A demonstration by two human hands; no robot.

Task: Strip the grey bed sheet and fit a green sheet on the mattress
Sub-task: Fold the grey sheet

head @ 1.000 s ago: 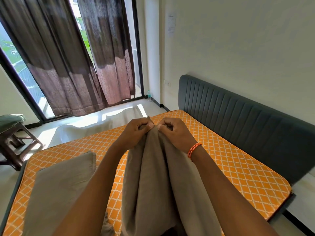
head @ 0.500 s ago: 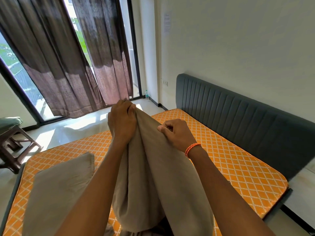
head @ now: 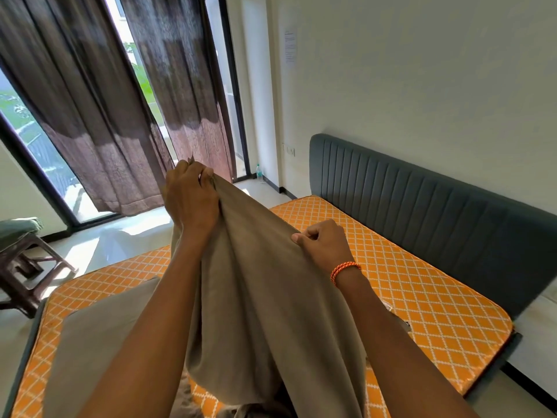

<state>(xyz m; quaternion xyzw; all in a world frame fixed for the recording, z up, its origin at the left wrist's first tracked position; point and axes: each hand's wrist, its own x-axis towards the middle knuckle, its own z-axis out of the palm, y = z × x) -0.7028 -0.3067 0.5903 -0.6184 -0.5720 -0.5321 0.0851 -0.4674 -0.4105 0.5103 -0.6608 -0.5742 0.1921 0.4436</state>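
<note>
The grey sheet hangs in front of me, lifted off the bare orange diamond-patterned mattress. My left hand grips its top edge, raised high. My right hand, with an orange thread band at the wrist, pinches the same edge lower and to the right. A grey folded cloth or pillow lies flat on the mattress at the lower left. A folded green cloth rests on a stool at the far left.
A dark padded headboard runs along the right wall. Brown curtains cover the glass doors ahead. A dark stool stands on the floor at the left. A small bottle sits by the door corner.
My left hand rose up and away from my right, drawing the sheet's edge out between them. My right hand stayed low. The view tilted a little to the right.
</note>
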